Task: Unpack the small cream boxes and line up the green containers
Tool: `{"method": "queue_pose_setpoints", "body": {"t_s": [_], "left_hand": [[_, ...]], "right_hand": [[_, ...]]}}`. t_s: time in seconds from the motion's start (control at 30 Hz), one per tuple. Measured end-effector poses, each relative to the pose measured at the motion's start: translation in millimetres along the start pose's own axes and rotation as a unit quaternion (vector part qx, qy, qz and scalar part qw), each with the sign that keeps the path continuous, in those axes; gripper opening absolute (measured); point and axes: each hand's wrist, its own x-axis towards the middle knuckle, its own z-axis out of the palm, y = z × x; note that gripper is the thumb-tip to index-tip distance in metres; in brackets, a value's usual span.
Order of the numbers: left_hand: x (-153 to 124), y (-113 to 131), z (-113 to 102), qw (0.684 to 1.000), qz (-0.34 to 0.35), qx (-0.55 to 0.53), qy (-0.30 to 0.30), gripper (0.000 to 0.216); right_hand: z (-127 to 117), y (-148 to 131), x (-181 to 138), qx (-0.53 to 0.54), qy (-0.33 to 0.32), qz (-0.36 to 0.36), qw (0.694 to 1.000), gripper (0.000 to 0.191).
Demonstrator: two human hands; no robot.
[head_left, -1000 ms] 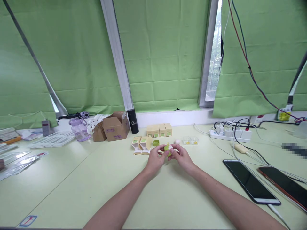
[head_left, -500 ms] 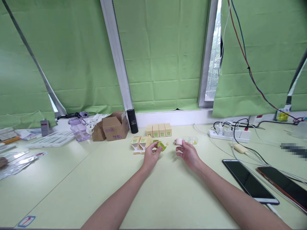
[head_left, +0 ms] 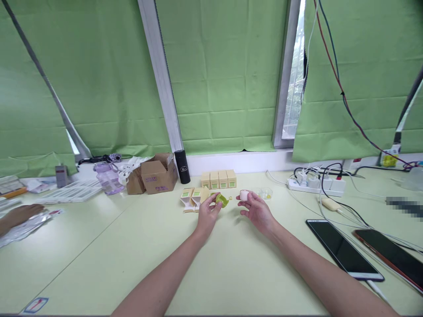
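Note:
My left hand pinches a small green lid just above the pale green table. My right hand holds a small white jar between thumb and fingertips. The two hands are a little apart. Right behind the left hand stand two open cream boxes with green labels. Further back a row of several closed cream boxes lines up. Small clear cups with yellow bits sit behind the right hand.
A black cylinder, brown cartons and a purple bottle stand at the back left. A power strip with cables and two phones lie on the right. Another person's hand rests at the far left.
My hands, joined on the green and white item a second ago, have parted: the left kept the green lid, the right took up the white jar. Another person's hand came in at far left.

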Motion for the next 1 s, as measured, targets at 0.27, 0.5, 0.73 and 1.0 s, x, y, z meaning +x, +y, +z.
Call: {"method": "queue_pose_setpoints", "body": {"t_s": [0.27, 0.5, 0.73, 1.0], "left_hand": [[1, -2, 0, 1.0, 0.003, 0.001, 0.001, 0.053], [0, -4, -1, 1.0, 0.003, 0.018, -0.004, 0.055], [1, -6, -1, 1.0, 0.005, 0.028, -0.001, 0.054], [1, -4, -2, 1.0, -0.004, 0.027, 0.01, 0.054]], "right_hand": [[-3, -2, 2, -0.039, 0.031, -0.029, 0.998, 0.05], [-7, -2, 7, -0.092, 0.047, -0.089, 0.991, 0.051], [-15, 1, 18, -0.189, 0.066, -0.131, 0.971, 0.055], [-30, -5, 47, -0.366, 0.105, -0.214, 0.9, 0.044]]}}
